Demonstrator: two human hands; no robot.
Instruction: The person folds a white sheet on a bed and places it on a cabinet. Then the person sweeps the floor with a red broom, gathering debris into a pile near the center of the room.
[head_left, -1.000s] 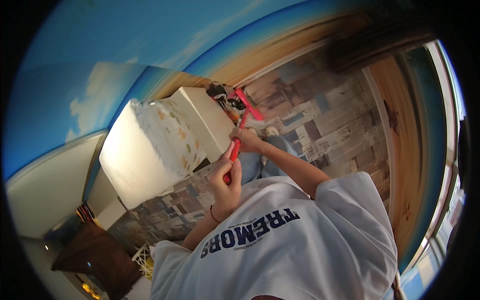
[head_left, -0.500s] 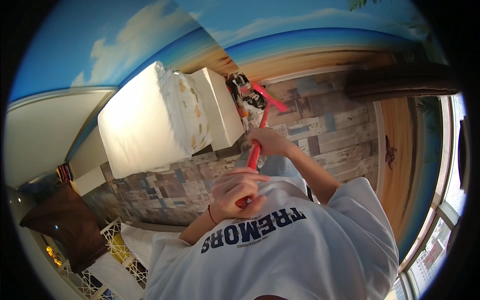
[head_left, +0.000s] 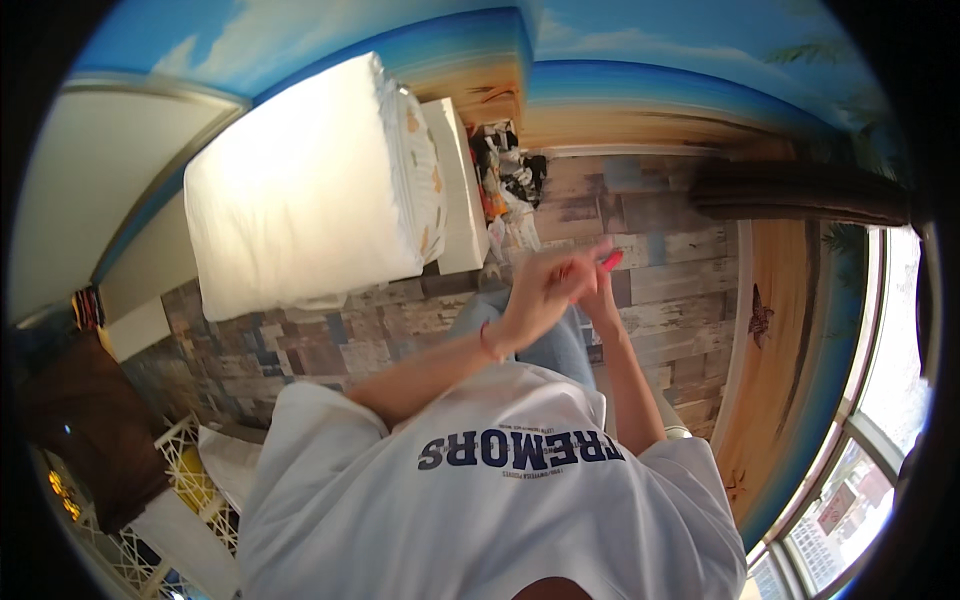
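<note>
In front of my body my two hands are close together. My right hand is closed on a red tool, and just a short red end shows beside the fingers. The rest of the tool is hidden. My left hand, with a thin red band at the wrist, overlaps the right hand from the left side. Motion smears its fingers, so I cannot tell whether they grip the tool. Beyond the hands, a heap of black, white and orange items lies on the floor by the wall.
A bed with a white cover stands at the left, with a white box-like piece at its end. Wood-patterned flooring stretches around my legs. At the right are a dark brown rounded object and a window.
Both hands have moved farther from my chest and closer together. The tool's long red handle and crosspiece, plainly visible before, are now mostly out of sight. My view has shifted slightly.
</note>
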